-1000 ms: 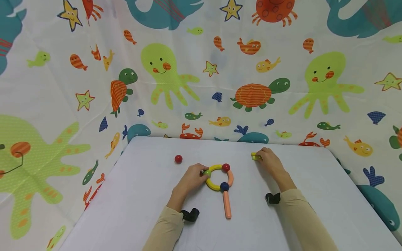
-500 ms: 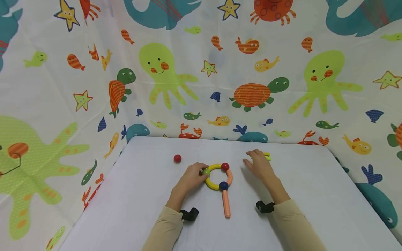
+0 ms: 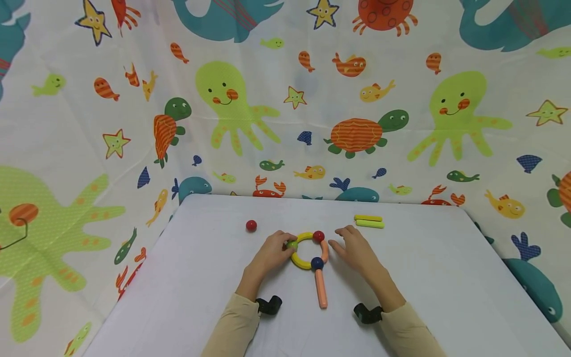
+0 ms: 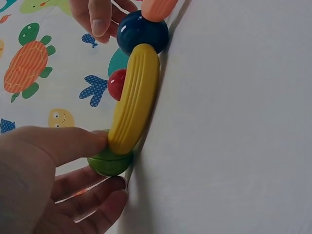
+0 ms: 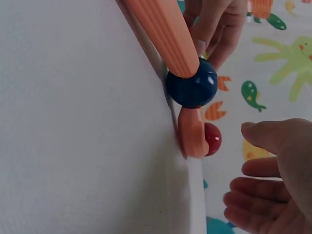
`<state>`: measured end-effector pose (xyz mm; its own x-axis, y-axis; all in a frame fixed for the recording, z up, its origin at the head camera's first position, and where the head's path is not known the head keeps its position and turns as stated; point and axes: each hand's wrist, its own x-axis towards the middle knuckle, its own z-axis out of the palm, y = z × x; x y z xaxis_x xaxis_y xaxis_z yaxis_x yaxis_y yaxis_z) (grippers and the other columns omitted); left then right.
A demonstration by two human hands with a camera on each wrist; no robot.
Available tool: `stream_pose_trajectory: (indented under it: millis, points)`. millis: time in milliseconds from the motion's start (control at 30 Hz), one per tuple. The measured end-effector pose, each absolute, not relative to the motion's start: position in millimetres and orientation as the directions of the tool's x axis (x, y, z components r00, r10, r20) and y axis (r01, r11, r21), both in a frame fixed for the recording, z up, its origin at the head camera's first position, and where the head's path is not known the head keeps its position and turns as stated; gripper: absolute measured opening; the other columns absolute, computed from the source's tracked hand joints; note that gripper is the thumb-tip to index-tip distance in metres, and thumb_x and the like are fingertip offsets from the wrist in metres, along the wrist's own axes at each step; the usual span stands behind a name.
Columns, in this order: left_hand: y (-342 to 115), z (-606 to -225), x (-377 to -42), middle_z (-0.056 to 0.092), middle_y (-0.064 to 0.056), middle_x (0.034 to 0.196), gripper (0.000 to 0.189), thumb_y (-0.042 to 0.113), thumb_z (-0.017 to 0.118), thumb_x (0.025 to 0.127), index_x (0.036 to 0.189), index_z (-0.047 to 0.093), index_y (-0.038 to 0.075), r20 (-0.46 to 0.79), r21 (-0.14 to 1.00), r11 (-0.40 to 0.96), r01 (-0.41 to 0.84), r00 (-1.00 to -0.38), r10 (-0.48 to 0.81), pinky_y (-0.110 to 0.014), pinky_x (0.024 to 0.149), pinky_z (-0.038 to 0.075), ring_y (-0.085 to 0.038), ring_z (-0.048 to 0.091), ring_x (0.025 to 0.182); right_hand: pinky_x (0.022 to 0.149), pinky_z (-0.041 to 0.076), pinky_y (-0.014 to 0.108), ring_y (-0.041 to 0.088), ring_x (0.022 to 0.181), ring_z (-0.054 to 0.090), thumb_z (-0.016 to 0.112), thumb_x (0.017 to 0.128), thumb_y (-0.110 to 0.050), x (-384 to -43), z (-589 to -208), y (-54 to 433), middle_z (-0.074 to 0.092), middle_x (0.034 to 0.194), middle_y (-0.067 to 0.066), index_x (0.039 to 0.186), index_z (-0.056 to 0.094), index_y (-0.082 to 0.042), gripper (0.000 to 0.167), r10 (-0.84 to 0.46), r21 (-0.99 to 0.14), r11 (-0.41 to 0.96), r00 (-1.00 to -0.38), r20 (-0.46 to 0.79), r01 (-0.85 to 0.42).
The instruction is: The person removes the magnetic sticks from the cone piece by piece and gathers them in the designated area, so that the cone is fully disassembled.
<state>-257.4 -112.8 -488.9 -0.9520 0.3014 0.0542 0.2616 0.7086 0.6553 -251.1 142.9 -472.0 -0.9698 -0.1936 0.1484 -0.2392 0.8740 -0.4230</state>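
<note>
My left hand pinches a green ball between thumb and fingers. This ball joins two curved yellow pieces of a ring on the white table. A red ball, a curved salmon piece and a dark blue ball make up the rest of the ring. From the blue ball a straight salmon rod points toward me like a handle. My right hand holds nothing; its fingers are spread and loosely bent, a little right of the ring and apart from it.
Two straight rods, a yellow one and a yellow-green one, lie side by side at the back right. A loose red ball sits at the back left. Behind the table hangs a cloth printed with sea animals.
My right hand has left the two yellowish rods, where its fingers were at their right end, and moved left and nearer toward the ring. My left hand stays on the green ball.
</note>
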Motion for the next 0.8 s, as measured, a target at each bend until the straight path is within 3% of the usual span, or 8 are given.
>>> stream_pose_trajectory:
  millis: [433, 633, 800]
  points:
    - [-110, -488, -254, 0.062, -0.007, 0.110, 0.029, 0.017, 0.067, 0.094, 0.122, 0.069, 0.010, 0.074, 0.648, 0.724, 0.237, -0.965, 0.250, -0.030, 0.081, 0.054, -0.015, 0.055, 0.088, 0.085, 0.058, 0.035, 0.017, 0.090, 0.058, 0.078, 0.085, -0.044, -236, -475, 123, 0.062, 0.103, 0.004, 0.115, 0.069, -0.008, 0.048, -0.274, -0.457, 0.846, -0.959, 0.068, -0.274]
    - [-108, -489, -251, 0.061, -0.007, 0.111, 0.028, 0.019, 0.067, 0.092, 0.119, 0.069, 0.011, 0.068, 0.648, 0.731, 0.211, -0.973, 0.221, -0.035, 0.089, 0.055, -0.017, 0.055, 0.091, 0.084, 0.055, 0.033, 0.013, 0.084, 0.054, 0.080, 0.084, -0.034, -230, -479, 119, 0.060, 0.095, 0.000, 0.106, 0.070, -0.010, 0.034, -0.315, -0.455, 0.840, -0.949, 0.034, -0.295]
    - [-107, -489, -248, 0.059, -0.004, 0.107, 0.027, 0.027, 0.069, 0.091, 0.113, 0.070, 0.012, 0.072, 0.640, 0.741, 0.204, -0.976, 0.207, -0.035, 0.092, 0.055, -0.017, 0.054, 0.092, 0.087, 0.057, 0.035, 0.013, 0.086, 0.056, 0.079, 0.085, -0.027, -227, -477, 119, 0.061, 0.097, 0.001, 0.111, 0.068, -0.008, 0.033, -0.327, -0.456, 0.842, -0.945, -0.007, -0.288]
